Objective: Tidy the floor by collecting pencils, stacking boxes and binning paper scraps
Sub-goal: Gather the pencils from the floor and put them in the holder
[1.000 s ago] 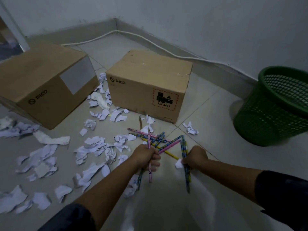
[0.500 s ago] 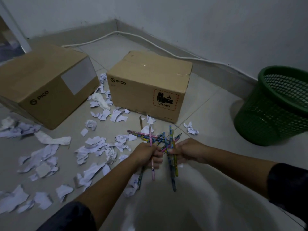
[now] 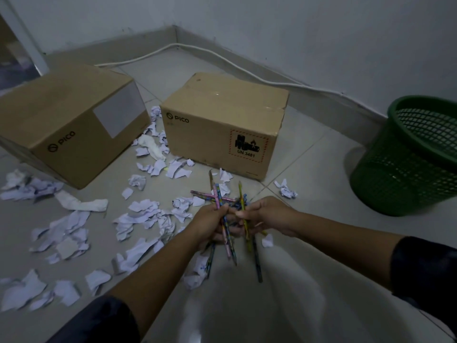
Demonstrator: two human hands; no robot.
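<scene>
My left hand (image 3: 210,222) and right hand (image 3: 268,216) each clutch some of the slim patterned wooden pencils (image 3: 228,240), held above the tiled floor; they splay crookedly, so merging the bunches could let a few slip

The scene is being lit dimly and evenly, with a bluish cast. A soft shadow is being thrown on the floor (image 3: 309,154) beside the bin (image 3: 410,154). Straight edges are being bowed by wide-angle distortion; fine detail is being softened.
</scene>
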